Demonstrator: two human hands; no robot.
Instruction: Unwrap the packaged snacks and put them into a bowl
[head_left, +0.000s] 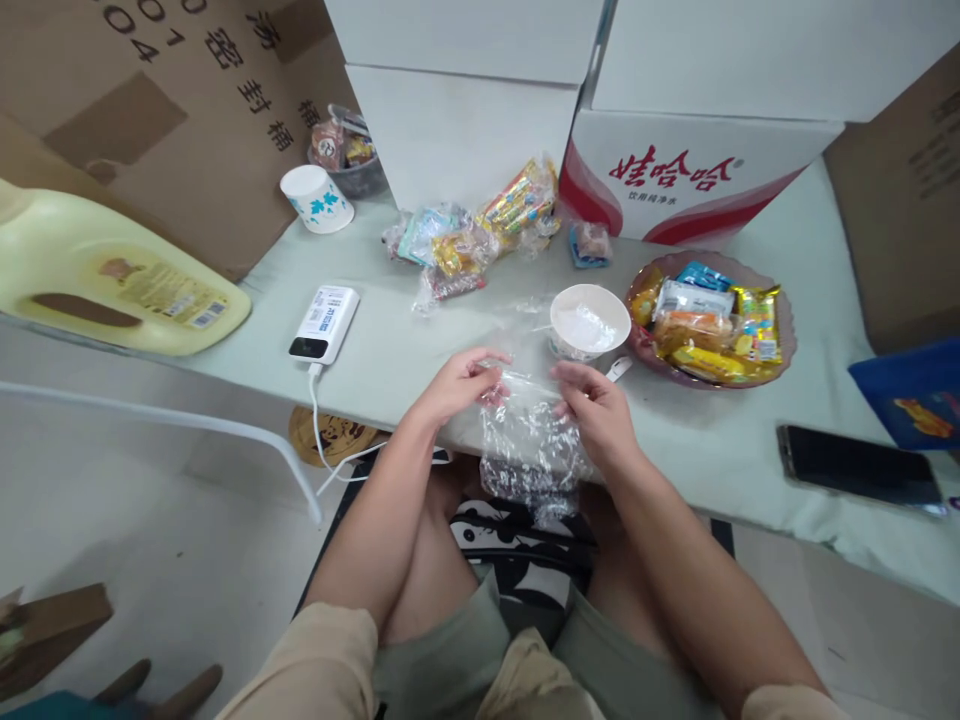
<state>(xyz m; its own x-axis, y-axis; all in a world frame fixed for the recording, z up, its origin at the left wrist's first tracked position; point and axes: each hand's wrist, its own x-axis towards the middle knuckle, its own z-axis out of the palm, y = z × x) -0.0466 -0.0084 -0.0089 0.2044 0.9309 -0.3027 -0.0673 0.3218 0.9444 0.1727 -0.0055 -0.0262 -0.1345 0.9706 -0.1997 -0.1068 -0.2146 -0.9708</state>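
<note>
If the clear plastic bag (529,455) slips: the likely cause would be its thin, slick film, held only along the top; its lower part hangs past the table edge, over the lap, so anything inside could drop there.
Paper cup (590,320): it stands just beyond the right hand (598,405), so a knuckle or a tug on the loose film nearby might tip it.
White strip (619,369): lying close beside the right knuckles, it could be knocked aside.
Left hand (463,385): reaches in from the left, wrist bent inward, thumb and fingertips pinched on the bag's upper left edge.
Right hand: mirrors it, palm turned inward, thumb and forefinger apparently clamped on the upper right edge; the exact contact is partly hidden.
Forearms: both slope forward from the lap, converging at the light green tablecloth (697,440).
</note>
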